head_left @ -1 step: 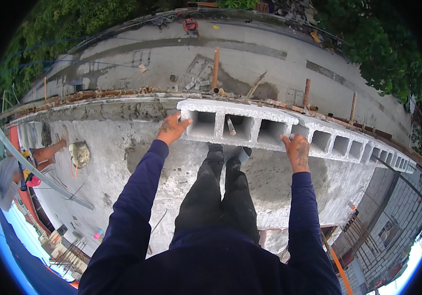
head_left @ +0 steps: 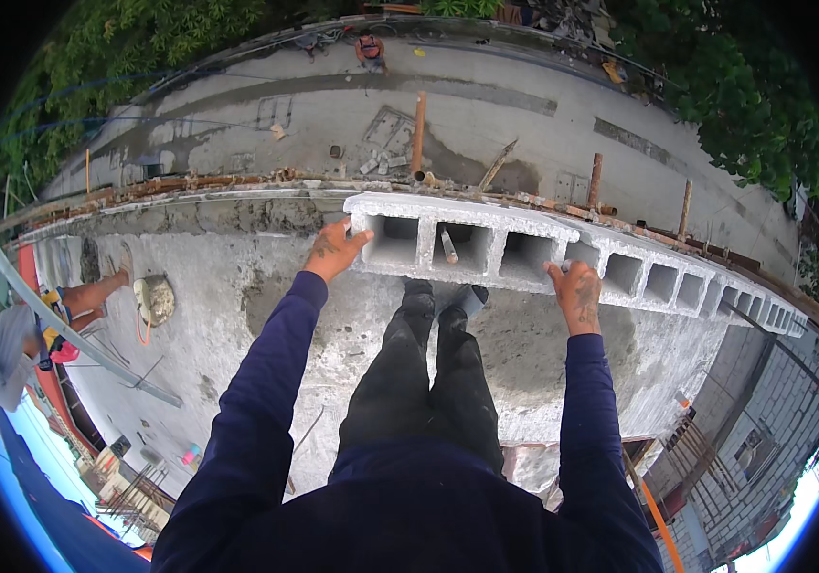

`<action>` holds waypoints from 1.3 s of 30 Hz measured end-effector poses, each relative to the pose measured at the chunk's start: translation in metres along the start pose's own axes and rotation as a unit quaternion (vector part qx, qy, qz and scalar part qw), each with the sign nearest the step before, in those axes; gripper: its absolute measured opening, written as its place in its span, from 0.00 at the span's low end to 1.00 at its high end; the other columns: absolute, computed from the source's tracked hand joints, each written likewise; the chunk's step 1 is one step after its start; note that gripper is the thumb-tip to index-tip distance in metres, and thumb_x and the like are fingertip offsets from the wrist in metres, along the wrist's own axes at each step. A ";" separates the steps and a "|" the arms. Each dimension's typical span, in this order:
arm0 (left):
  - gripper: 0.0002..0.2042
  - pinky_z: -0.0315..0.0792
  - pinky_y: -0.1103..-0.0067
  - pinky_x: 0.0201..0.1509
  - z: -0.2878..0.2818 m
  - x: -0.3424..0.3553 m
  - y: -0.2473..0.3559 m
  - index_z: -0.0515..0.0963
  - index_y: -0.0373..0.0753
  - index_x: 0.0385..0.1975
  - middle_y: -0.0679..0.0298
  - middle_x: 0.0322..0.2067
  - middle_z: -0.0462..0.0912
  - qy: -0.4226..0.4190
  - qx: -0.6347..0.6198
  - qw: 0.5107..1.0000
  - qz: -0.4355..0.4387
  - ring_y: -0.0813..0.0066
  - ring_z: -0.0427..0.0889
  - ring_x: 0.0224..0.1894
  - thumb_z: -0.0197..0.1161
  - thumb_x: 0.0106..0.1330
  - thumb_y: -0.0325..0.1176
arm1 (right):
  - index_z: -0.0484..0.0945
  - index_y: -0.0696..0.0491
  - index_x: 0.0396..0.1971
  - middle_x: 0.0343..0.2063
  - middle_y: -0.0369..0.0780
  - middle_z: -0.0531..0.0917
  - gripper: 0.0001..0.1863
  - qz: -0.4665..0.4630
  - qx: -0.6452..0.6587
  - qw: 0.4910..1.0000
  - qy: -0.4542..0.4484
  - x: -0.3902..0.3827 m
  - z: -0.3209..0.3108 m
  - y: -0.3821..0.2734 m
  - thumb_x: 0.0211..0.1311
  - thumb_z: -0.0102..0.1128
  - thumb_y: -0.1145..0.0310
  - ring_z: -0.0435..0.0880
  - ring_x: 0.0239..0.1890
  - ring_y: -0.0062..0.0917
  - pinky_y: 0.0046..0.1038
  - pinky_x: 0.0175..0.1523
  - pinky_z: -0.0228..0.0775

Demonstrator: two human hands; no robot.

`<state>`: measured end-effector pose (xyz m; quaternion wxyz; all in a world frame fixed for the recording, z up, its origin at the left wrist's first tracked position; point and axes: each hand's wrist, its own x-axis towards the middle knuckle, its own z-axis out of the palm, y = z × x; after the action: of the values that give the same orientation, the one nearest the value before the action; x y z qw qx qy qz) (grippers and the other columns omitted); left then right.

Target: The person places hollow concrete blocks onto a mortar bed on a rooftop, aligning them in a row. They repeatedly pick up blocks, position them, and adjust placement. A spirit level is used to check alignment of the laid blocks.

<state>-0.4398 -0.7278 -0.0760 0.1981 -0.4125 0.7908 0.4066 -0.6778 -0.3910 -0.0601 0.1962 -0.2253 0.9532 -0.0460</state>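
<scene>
The block [head_left: 467, 212] runs lengthwise left to right, its 2 ends gripped by left hand [head_left: 335, 251] and right hand [head_left: 578, 289].

Txt, nos., labels, signs – none legible in pics.

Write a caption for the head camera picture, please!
Left hand and right hand hold a hollow concrete block beside more blocks.

Room past our left hand [head_left: 335, 250] along the mortar ledge [head_left: 228, 217], a rod [head_left: 449, 246] inside the block [head_left: 457, 207], more blocks [head_left: 661, 284] beside our right hand [head_left: 577, 289]
</scene>
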 end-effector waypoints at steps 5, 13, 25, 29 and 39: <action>0.35 0.64 0.69 0.56 -0.003 0.005 0.005 0.67 0.24 0.50 0.40 0.48 0.72 -0.002 0.010 1.000 -0.007 0.50 0.71 0.52 0.59 0.55 0.54 | 0.78 0.60 0.22 0.18 0.49 0.80 0.25 -0.039 0.025 0.998 0.043 0.004 0.005 0.004 0.44 0.66 0.49 0.80 0.26 0.41 0.36 0.33 0.72; 0.36 0.63 0.69 0.58 -0.002 0.002 0.009 0.67 0.26 0.51 0.42 0.50 0.70 0.024 0.018 0.999 -0.012 0.51 0.70 0.54 0.59 0.54 0.54 | 0.78 0.61 0.22 0.21 0.50 0.80 0.24 0.000 0.012 1.000 0.004 0.008 0.002 0.000 0.45 0.66 0.49 0.80 0.27 0.42 0.36 0.33 0.72; 0.36 0.64 0.69 0.57 -0.053 -0.070 -0.123 0.68 0.30 0.52 0.47 0.52 0.71 0.173 -0.199 0.957 -0.124 0.53 0.70 0.55 0.56 0.54 0.59 | 0.79 0.65 0.23 0.21 0.48 0.81 0.23 0.211 0.177 0.961 -0.036 -0.060 -0.032 0.090 0.53 0.60 0.55 0.82 0.24 0.28 0.29 0.33 0.73; 0.30 0.66 0.69 0.55 -0.012 -0.132 -0.228 0.73 0.30 0.45 0.45 0.48 0.73 0.172 -0.150 0.910 -0.347 0.54 0.72 0.52 0.56 0.55 0.54 | 0.75 0.66 0.34 0.28 0.46 0.81 0.19 0.270 0.257 0.892 -0.255 -0.141 -0.048 0.109 0.56 0.59 0.61 0.83 0.27 0.30 0.29 0.29 0.78; 0.29 0.64 0.69 0.57 0.093 -0.205 -0.227 0.73 0.31 0.46 0.45 0.49 0.72 -0.009 -0.202 0.920 -0.337 0.53 0.71 0.53 0.55 0.55 0.52 | 0.73 0.65 0.40 0.36 0.47 0.81 0.25 0.139 0.177 0.875 -0.429 -0.136 -0.068 -0.001 0.58 0.53 0.54 0.81 0.38 0.31 0.30 0.42 0.74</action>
<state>-0.1384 -0.6267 -0.1067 0.2425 -0.6821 0.5044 0.4706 -0.5924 -0.3313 0.0509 0.6266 -0.0492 0.7731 -0.0852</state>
